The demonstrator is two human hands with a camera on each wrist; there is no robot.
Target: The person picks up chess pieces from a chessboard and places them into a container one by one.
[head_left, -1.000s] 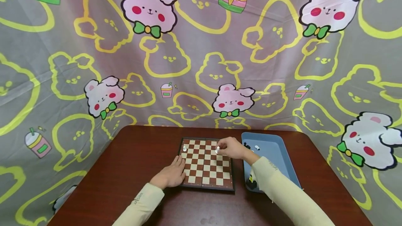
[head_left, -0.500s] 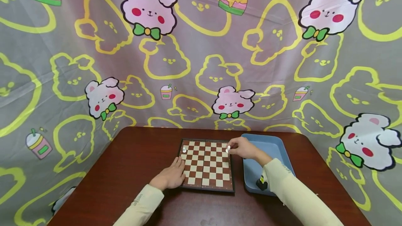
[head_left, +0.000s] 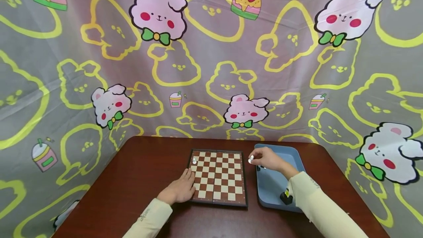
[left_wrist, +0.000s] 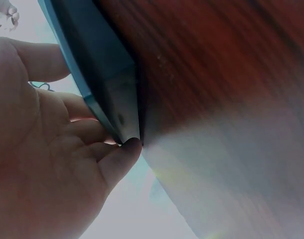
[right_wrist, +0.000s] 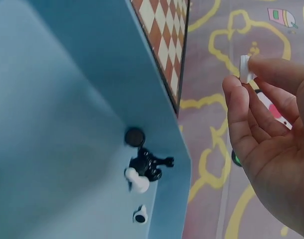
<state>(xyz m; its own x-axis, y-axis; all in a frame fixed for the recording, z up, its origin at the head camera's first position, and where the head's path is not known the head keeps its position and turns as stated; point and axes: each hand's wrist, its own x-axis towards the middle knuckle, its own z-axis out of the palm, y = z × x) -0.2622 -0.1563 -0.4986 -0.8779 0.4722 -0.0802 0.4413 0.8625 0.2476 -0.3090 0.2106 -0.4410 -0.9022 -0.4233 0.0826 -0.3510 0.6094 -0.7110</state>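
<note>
My right hand (head_left: 269, 159) pinches a white chess piece (head_left: 251, 159) between thumb and fingertips, just above the gap between the chessboard (head_left: 213, 179) and the blue tray (head_left: 272, 188). In the right wrist view the white base of that chess piece (right_wrist: 245, 68) shows at the fingertips. Fingers extended, my left hand (head_left: 180, 188) rests against the board's left edge; the left wrist view has its fingertips touching the board's dark side (left_wrist: 99, 59). Another white chess piece (head_left: 194, 161) stands near the board's far left corner.
Inside the tray, at one side, lie several chess pieces: black pieces (right_wrist: 151, 164), a white piece (right_wrist: 137, 180) and a smaller white one (right_wrist: 140, 214). A black device (head_left: 286, 197) with a yellow mark sits at the right cuff. A patterned cloth (head_left: 211, 61) hangs behind the brown table (head_left: 148, 164).
My right hand has moved right with the white chess piece, from over the board's far right part to beyond its right edge. The left hand has stayed at the board's left edge.
</note>
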